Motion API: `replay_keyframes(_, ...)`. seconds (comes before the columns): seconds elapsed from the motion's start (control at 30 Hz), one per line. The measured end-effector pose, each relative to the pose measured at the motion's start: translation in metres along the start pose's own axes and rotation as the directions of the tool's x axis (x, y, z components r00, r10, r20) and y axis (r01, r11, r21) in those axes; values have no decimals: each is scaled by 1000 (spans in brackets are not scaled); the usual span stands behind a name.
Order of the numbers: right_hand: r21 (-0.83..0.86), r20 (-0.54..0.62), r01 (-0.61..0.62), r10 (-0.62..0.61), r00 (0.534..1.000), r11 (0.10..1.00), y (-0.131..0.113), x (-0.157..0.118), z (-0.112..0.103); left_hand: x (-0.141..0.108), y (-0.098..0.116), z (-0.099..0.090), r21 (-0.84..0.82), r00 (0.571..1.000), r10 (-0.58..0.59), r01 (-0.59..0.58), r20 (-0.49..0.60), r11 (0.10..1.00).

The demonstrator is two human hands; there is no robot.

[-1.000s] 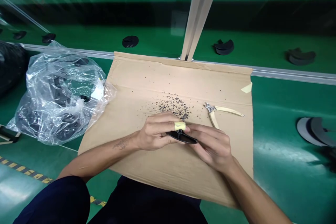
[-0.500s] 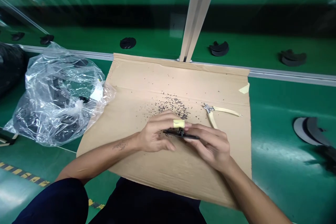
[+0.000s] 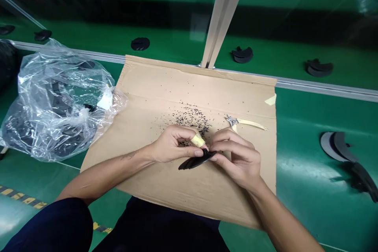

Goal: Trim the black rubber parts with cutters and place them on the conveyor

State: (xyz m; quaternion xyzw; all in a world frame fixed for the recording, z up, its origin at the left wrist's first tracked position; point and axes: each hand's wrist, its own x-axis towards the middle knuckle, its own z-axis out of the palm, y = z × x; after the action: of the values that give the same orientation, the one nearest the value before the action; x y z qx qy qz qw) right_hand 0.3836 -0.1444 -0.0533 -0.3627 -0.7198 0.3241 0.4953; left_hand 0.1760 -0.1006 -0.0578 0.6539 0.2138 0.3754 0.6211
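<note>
A thin, curved black plastic part is held tilted above the cardboard sheet. My right hand pinches its right end between thumb and fingers. My left hand, with yellow tape round one finger, is closed with thumb and taped finger at the part's upper edge. Exactly what the left fingertips touch there is partly hidden. Beyond the hands, many small black bits lie scattered on the cardboard. Side cutters with cream handles rest behind my right hand, one handle partly covered by it.
On the left lies a clear plastic bag with dark parts inside. Further black parts sit along the green surface behind the metal rail, such as one curved part. Another pair lies at the right. A metal post rises behind the cardboard.
The black part has turned from edge-on to show more of its ribbed face, its left end now lower. My left thumb and taped finger have closed onto its upper edge. The view has shifted slightly.
</note>
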Motion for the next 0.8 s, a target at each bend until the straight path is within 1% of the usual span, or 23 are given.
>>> replay_keyframes(0.1, -52, 25, 62, -61, 998, 997, 1, 0, -2, 1, 4, 1, 74, 998, 56, -56, 14, 996)
replay_keyframes(0.17, -73, 34, 97, -94, 995, 993, 2, 0, -3, 1, 5, 2, 103, 996, 94, -94, 4, 990)
replay_keyframes(0.23, -84, 33, 107, -105, 994, 991, 3, 0, -3, 2, 4, 2, 101, 996, 91, -90, -5, 991)
replay_keyframes(0.3, -70, 17, 86, -85, 996, 994, 4, 0, -3, 2, 2, 1, 44, 1000, 17, -17, 1, 999)
replay_keyframes(0.37, -28, 12, 59, -59, 998, 998, 3, 0, -2, 3, 0, -2, -52, 995, -91, 93, 40, 994)
replay_keyframes(0.43, 4, 48, 57, -57, 997, 998, 1, 0, -2, 3, 0, -6, -118, 982, -168, 178, 91, 977)
replay_keyframes(0.47, 5, 75, 67, -67, 995, 998, 0, 0, -2, 4, 1, -7, -128, 977, -182, 195, 110, 972)
replay_keyframes(0.57, -42, 148, 112, -105, 983, 993, -4, 1, -4, 4, 4, -9, -97, 976, -180, 193, 126, 976)
replay_keyframes(0.63, -88, 169, 141, -125, 978, 986, -5, 1, -5, 4, 5, -9, -76, 973, -193, 204, 127, 976)
replay_keyframes(0.7, -142, 139, 153, -133, 981, 978, -5, 0, -3, 4, 3, -9, -70, 970, -216, 225, 112, 972)
replay_keyframes(0.77, -207, 44, 140, -134, 990, 968, -3, -1, -2, 5, -1, -9, -84, 974, -206, 213, 92, 973)
replay_keyframes(0.8, -240, -7, 130, -136, 991, 962, -1, -1, -1, 5, -3, -9, -88, 980, -179, 187, 87, 978)
